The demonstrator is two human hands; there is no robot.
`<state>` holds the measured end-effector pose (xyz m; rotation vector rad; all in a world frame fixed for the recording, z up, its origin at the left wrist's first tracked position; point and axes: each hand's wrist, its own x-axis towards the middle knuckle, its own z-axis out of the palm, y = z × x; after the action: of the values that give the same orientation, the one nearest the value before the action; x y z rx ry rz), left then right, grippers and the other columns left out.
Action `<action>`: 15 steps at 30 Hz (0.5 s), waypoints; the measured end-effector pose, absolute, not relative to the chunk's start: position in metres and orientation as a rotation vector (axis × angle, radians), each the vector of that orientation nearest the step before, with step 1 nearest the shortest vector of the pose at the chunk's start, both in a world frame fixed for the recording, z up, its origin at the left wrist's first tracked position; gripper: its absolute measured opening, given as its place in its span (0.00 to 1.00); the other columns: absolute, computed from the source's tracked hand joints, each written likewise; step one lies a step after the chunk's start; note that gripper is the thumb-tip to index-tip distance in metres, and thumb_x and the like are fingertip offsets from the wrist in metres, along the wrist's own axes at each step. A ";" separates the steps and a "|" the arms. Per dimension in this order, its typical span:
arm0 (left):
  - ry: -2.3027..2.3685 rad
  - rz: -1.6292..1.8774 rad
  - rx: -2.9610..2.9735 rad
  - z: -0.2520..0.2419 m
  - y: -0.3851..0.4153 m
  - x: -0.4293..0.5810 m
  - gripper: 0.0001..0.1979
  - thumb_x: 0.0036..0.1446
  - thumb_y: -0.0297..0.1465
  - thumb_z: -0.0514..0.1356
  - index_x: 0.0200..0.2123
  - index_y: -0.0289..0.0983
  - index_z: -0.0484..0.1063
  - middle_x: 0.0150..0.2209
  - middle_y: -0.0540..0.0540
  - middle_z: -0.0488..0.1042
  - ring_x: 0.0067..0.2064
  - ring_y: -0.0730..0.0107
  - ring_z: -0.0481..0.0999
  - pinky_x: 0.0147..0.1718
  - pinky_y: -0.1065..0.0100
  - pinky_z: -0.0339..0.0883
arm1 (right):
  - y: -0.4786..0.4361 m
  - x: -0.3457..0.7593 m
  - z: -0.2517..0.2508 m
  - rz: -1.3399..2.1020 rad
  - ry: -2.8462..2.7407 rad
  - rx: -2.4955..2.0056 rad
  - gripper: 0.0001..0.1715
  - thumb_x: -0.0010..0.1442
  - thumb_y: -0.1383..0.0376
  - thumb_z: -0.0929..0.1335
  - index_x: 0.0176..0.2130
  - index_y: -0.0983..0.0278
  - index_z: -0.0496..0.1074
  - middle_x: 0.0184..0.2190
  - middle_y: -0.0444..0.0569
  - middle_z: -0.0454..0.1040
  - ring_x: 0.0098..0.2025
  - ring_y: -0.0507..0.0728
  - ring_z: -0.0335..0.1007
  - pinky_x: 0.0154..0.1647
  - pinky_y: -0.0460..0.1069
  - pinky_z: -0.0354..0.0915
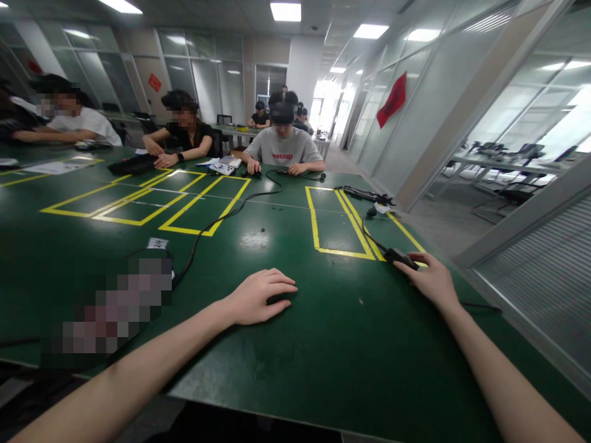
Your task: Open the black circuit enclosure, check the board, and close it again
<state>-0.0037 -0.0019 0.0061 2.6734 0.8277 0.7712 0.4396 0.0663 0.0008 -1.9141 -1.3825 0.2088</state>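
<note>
My left hand (263, 296) lies on the green table (323, 357) with its fingers stretched out and slightly apart, holding nothing. At the right side of the table my right hand (433, 284) has its thumb and fingers around a black power adapter (399, 257). From the adapter a black cord curves away to a dark plug (370, 212). Another dark cable (482, 307) shows beyond my right wrist. The adapter rests at the lower corner of a yellow tape outline (344, 252), and my fingers cover part of it.
A black cable (196, 243) crosses the table at the left, beside a blurred-out object (124, 301) and a white number tag (157, 243). A folded black tripod-like item (362, 194) lies far right. A person in grey (282, 147) and others sit across the table.
</note>
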 end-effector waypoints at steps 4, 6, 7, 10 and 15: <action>0.817 0.766 2.660 0.004 0.000 -0.004 0.13 0.67 0.32 0.61 0.53 0.40 0.78 0.53 0.42 0.81 0.54 0.60 0.79 0.54 0.56 0.74 | 0.061 0.441 0.007 0.279 -1.246 -1.970 0.26 0.56 0.50 0.68 0.47 0.64 0.74 0.23 0.49 0.78 0.21 0.61 0.74 0.30 0.54 0.69; 0.826 0.766 2.662 0.003 0.000 -0.004 0.12 0.67 0.32 0.61 0.52 0.39 0.78 0.53 0.42 0.81 0.53 0.60 0.79 0.54 0.57 0.73 | 0.062 0.443 0.006 0.317 -1.186 -1.970 0.24 0.58 0.52 0.66 0.47 0.65 0.74 0.15 0.45 0.71 0.19 0.63 0.73 0.26 0.53 0.68; 0.832 0.764 2.665 0.003 0.001 -0.004 0.12 0.67 0.32 0.61 0.51 0.39 0.78 0.53 0.42 0.81 0.53 0.60 0.79 0.54 0.57 0.73 | 0.064 0.445 0.004 0.350 -1.159 -1.948 0.23 0.58 0.54 0.66 0.47 0.65 0.74 0.14 0.44 0.70 0.18 0.62 0.72 0.23 0.53 0.67; 0.844 0.751 2.676 0.002 0.001 -0.004 0.12 0.67 0.33 0.61 0.51 0.40 0.79 0.52 0.42 0.81 0.53 0.60 0.79 0.54 0.57 0.73 | 0.069 0.451 -0.004 0.443 -1.097 -1.864 0.23 0.57 0.57 0.66 0.48 0.66 0.74 0.16 0.45 0.72 0.14 0.60 0.70 0.17 0.51 0.65; 0.852 0.753 2.674 0.002 0.001 -0.004 0.11 0.67 0.33 0.61 0.50 0.40 0.79 0.52 0.43 0.81 0.53 0.60 0.79 0.53 0.58 0.73 | 0.071 0.453 -0.010 0.459 -1.070 -1.829 0.34 0.56 0.56 0.67 0.58 0.68 0.70 0.29 0.55 0.79 0.16 0.59 0.71 0.15 0.52 0.66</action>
<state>-0.0044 0.0014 0.0017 2.6742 0.8522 0.7533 0.4527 0.0714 -0.0100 -1.8295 -1.0699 0.4595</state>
